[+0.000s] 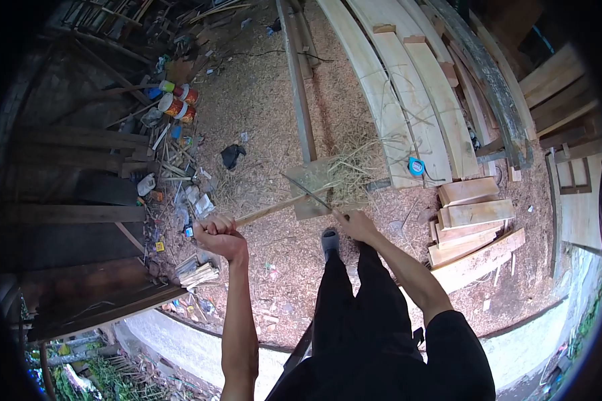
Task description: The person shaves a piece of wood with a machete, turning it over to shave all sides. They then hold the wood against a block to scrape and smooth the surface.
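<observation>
My left hand [219, 237] is closed in a fist around the near end of a long wooden stick [267, 211], which slants away to the upper right. In my right hand [356, 225] is a knife [299, 184]; its long, thin dark blade points to the upper left and crosses the stick near its far end. Beneath that crossing lies a flat tan panel [306, 210]. Thin pale shavings [354, 165] are heaped beside the panel's upper right side. The knife's handle is mostly hidden by my fingers.
Long planks [388, 100] lie at the upper right, with a blue tape measure [416, 166] on them. Short boards [475, 212] are stacked to my right. A long beam [296, 87] runs away ahead. Paint cans [175, 105] and litter line the left side.
</observation>
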A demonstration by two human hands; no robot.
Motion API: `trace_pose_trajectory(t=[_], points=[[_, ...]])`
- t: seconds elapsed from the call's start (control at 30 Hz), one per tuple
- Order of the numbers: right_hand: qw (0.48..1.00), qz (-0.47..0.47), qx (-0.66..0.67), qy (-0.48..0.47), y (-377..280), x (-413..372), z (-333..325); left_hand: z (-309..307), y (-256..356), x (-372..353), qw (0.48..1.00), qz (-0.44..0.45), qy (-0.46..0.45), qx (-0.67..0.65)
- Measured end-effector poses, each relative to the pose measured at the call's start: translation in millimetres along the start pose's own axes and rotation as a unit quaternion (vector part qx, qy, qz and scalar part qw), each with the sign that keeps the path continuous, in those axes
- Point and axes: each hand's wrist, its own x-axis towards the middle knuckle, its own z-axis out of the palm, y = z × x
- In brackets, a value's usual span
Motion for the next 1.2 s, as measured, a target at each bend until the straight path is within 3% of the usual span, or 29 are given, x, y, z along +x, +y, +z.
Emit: trace_pose_trajectory(t=[0.07,0.1,0.13,0.17,0.23,0.43,0.63,0.7,0.8,0.87,0.9,1.0,1.1,1.2], points=[[0.999,0.016,0.036,-0.027,53.0,15.4,27.3,-10.9,-0.3,1.2,1.000,-0.006,0.010,0.001],[0.996,0.090,-0.005,-0.016,79.6,29.4,32.8,-7.2,-0.3,1.2,1.000,-0.007,0.008,-0.008],[0.986,0.162,-0.044,-0.004,79.9,35.7,26.3,-1.4,1.5,1.4,1.000,-0.005,0.006,-0.016],[0.986,0.159,-0.042,-0.005,81.4,40.3,21.7,0.4,4.4,-1.7,1.000,-0.001,-0.001,0.005],[0.975,0.203,-0.018,-0.090,61.0,29.6,-11.1,-2.1,6.4,-1.6,1.000,-0.005,0.002,0.006],[0.980,0.163,-0.001,-0.111,56.8,9.6,-40.9,12.5,8.2,12.0,0.990,-0.035,0.119,-0.071],[0.988,0.134,0.050,-0.067,23.0,-10.6,-32.5,31.3,-0.5,2.9,0.996,0.014,-0.043,-0.072],[0.997,0.052,0.050,-0.015,13.0,-7.5,-11.9,40.2,-4.9,-0.2,0.995,0.014,-0.087,-0.049],[0.995,0.036,0.071,-0.067,-62.8,-30.7,-30.6,52.0,-6.6,-9.8,0.987,-0.005,-0.147,-0.057],[0.984,-0.101,0.149,-0.002,-96.3,-43.8,-38.7,50.3,-10.3,-7.6,0.983,-0.004,-0.177,-0.056],[0.984,-0.096,0.153,-0.004,-93.4,-37.9,-35.1,49.1,-12.1,-6.8,0.977,0.001,-0.205,-0.058],[0.981,-0.086,0.172,-0.038,-83.4,-20.1,-19.4,56.8,-8.5,-5.9,0.982,-0.012,-0.180,-0.053],[0.990,-0.059,0.110,-0.070,-89.0,-16.5,-5.6,40.9,-3.0,4.7,0.988,-0.024,-0.138,-0.057],[0.992,-0.059,0.107,-0.035,-100.4,-20.1,0.0,26.3,-1.9,6.7,0.987,-0.027,-0.150,-0.046]])
